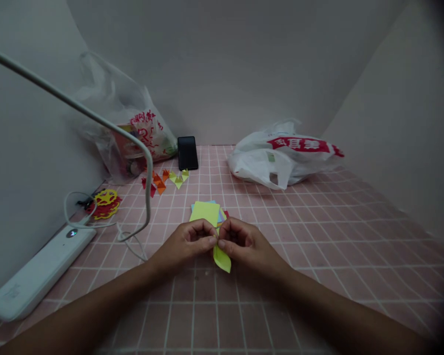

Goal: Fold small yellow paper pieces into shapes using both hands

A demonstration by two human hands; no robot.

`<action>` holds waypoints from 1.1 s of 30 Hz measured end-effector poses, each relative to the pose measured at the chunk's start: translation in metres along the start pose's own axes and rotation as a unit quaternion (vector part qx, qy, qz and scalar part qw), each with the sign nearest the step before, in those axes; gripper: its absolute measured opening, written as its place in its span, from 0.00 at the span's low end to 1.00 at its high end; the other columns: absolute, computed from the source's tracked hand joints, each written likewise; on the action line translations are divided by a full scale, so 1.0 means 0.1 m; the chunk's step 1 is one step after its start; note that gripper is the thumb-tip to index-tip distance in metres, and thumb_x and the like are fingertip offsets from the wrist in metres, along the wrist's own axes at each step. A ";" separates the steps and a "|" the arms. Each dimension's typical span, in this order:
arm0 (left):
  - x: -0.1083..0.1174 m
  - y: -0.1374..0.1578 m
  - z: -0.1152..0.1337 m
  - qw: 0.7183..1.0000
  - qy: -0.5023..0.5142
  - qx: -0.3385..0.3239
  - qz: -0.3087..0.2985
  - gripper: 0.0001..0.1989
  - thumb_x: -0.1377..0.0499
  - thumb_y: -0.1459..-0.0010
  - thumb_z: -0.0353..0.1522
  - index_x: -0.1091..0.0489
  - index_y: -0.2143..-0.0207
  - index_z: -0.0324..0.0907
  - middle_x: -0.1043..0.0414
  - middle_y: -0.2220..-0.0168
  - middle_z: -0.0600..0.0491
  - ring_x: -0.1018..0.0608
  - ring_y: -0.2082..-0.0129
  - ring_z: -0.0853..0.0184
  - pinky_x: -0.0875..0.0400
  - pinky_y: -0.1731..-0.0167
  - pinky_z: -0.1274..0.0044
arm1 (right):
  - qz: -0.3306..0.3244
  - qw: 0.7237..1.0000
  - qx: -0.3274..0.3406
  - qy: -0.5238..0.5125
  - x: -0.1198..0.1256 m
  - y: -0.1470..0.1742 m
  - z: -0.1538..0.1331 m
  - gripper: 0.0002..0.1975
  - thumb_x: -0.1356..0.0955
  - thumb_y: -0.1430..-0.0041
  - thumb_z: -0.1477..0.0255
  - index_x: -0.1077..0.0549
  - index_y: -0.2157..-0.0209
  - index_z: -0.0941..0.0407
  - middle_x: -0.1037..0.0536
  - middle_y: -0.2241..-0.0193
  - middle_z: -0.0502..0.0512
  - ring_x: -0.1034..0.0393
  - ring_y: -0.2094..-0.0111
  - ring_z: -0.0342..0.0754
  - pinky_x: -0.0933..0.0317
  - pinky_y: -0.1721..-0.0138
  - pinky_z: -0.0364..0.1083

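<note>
Between my two hands is a folded piece of yellow-green paper (222, 260), its pointed end hanging down toward me. My left hand (188, 242) pinches its upper part between thumb and fingers. Right beside it, my right hand (246, 244) pinches the same paper, and the fingertips of both hands nearly meet. The part of the paper under the fingers is hidden. Just beyond my hands lies a stack of coloured square paper (204, 213), a yellow-green sheet on top and blue, orange and red edges showing.
Small folded paper pieces (160, 182) in red, orange and yellow lie farther back, near a black phone (187, 153). Plastic bags stand at back left (148, 130) and back right (261, 160). A white power strip (40, 268), a cable (148, 187) and yellow-red cut-outs (105, 198) are at left.
</note>
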State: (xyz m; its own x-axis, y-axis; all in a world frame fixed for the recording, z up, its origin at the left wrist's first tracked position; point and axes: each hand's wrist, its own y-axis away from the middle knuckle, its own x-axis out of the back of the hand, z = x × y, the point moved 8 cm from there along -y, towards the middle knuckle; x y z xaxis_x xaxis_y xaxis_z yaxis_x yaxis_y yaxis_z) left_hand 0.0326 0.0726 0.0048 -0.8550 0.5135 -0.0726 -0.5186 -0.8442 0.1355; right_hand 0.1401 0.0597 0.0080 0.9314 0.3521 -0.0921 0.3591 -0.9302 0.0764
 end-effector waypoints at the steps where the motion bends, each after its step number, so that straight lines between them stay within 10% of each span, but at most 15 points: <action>1: 0.00 0.01 0.03 1.000 -0.018 -0.008 0.006 0.06 0.38 0.49 0.33 0.31 0.71 0.39 0.32 0.73 0.57 0.30 0.73 0.70 0.37 0.70 0.79 | 0.004 1.000 0.003 0.003 0.00 0.01 0.00 0.11 0.28 0.49 0.68 0.34 0.74 0.56 0.35 0.77 0.46 0.44 0.76 0.41 0.49 0.74 0.42; 24: 0.08 0.14 0.31 0.960 -0.212 -0.132 0.125 0.04 0.43 0.45 0.30 0.31 0.70 0.38 0.30 0.74 0.54 0.28 0.74 0.70 0.33 0.72 0.78 | -0.041 0.984 -0.093 -0.146 -0.11 0.00 0.20 0.17 0.26 0.51 0.62 0.34 0.71 0.57 0.31 0.79 0.46 0.38 0.80 0.39 0.43 0.78 0.40; 33: 0.00 0.19 0.36 0.929 -0.293 -0.195 0.111 0.03 0.44 0.43 0.27 0.30 0.69 0.39 0.28 0.72 0.54 0.26 0.73 0.71 0.33 0.71 0.80 | 0.001 0.997 -0.054 -0.055 -0.03 -0.03 0.15 0.12 0.28 0.50 0.68 0.35 0.73 0.56 0.35 0.82 0.43 0.43 0.81 0.38 0.51 0.79 0.40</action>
State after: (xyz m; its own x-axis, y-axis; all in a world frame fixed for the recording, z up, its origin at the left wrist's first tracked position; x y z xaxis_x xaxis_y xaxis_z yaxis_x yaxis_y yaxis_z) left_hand 0.0234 0.0624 0.0427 -0.8492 0.2186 0.4807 -0.3910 -0.8722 -0.2940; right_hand 0.1353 0.0598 -0.0068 0.9221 0.3314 -0.1997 0.3673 -0.9120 0.1826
